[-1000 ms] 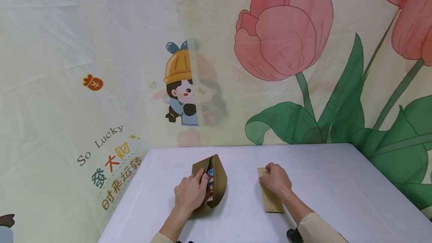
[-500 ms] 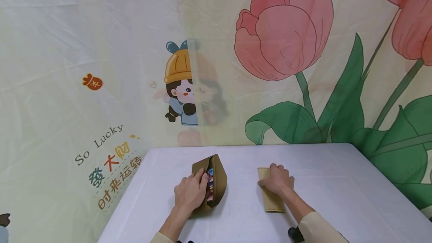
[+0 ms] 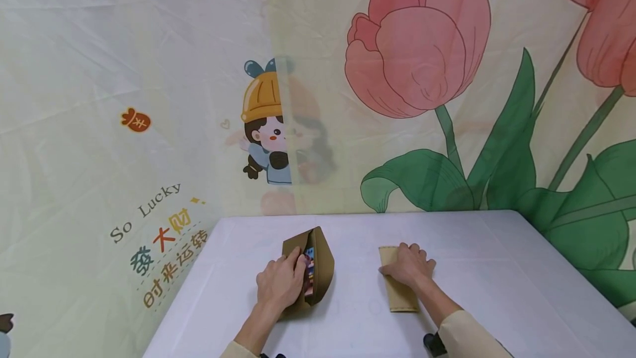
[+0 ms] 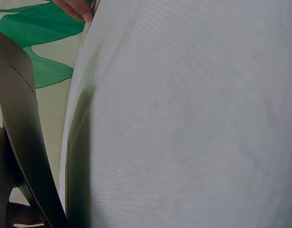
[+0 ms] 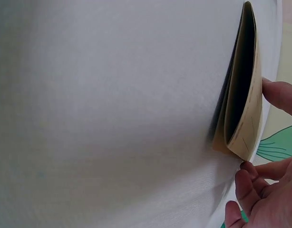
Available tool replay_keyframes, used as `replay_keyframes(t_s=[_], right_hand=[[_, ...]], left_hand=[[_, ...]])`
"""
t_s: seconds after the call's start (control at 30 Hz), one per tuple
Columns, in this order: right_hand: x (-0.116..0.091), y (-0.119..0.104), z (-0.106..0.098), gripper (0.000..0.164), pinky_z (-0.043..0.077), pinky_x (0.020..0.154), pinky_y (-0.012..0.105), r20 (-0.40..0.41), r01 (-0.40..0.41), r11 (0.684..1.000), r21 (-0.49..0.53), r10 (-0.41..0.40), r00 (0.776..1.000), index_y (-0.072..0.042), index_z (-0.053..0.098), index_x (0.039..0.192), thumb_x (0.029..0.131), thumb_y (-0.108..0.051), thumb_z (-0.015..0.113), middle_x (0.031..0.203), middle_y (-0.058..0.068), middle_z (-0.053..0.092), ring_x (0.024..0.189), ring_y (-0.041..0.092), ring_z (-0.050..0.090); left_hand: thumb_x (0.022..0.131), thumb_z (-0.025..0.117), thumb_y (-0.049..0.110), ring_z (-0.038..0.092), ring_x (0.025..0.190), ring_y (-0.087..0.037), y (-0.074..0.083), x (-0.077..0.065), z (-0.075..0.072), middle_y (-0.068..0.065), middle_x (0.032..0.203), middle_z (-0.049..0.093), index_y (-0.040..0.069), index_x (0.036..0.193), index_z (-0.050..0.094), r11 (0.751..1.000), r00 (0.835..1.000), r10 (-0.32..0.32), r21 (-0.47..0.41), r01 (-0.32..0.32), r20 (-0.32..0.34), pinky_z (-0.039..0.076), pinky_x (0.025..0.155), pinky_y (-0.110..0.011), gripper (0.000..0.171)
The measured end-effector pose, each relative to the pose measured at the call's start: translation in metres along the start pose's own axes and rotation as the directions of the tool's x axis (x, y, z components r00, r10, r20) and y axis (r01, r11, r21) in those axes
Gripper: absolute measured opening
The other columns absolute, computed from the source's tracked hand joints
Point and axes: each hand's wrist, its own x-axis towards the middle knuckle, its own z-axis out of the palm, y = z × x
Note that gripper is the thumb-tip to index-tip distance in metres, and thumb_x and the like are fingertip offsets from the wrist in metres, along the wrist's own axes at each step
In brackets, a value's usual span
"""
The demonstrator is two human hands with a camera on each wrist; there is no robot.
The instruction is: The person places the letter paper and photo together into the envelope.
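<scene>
A brown paper envelope (image 3: 325, 267) is held tilted at the table's left, its mouth gaping. Colourful printed pieces (image 3: 309, 275) show inside. My left hand (image 3: 281, 283) grips the envelope's near panel by its mouth; the left wrist view shows the envelope's curved side (image 4: 22, 114) above the cloth. On the right, a narrow tan paper sleeve (image 3: 401, 296) lies on the table under my right hand (image 3: 409, 266). Seen from the right wrist, the thumb touches one side of the sleeve (image 5: 253, 123) and the fingertips the opposite edge, while its open end bulges.
A white cloth covers the table (image 3: 348, 336). Behind its far edge hangs a printed backdrop (image 3: 318, 98) with tulips and a cartoon figure. A dark object (image 3: 434, 344) sits by the right sleeve cuff.
My right hand has shifted slightly right and spread across the tan sleeve, its thumb now at the left edge. The left hand and the brown envelope look unchanged.
</scene>
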Motion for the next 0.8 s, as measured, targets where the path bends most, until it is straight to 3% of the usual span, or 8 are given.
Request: replay_keyframes(t_s=[0.47,0.8], right_hand=[[0.0014,0.0045,-0.0025,0.072,0.037,0.093,0.065,0.030,-0.031,0.998,0.052,0.029,0.999,0.009,0.060,0.117,0.077,-0.043,0.089,0.098,0.021,0.056,0.090,0.035,0.052],[0.0015,0.0038,-0.0020,0.066,0.038,0.087,0.056,0.023,-0.031,0.997,0.070,0.030,0.999,0.006,0.059,0.109,0.076,-0.041,0.090,0.090,0.015,0.053,0.081,0.030,0.050]], left_hand=[[0.107,0.041,0.055,0.069,0.101,-0.034,0.0019,-0.0003,-0.0005,-0.009,0.134,0.071,0.029,0.146,0.062,1.000,1.000,0.000,0.005,0.000,0.006,0.052,0.073,-0.057,0.051],[0.107,0.041,0.055,0.068,0.102,-0.033,0.0006,-0.0003,-0.0009,-0.008,0.134,0.071,0.030,0.147,0.061,1.000,1.000,-0.001,0.004,0.001,0.011,0.051,0.072,-0.057,0.051]])
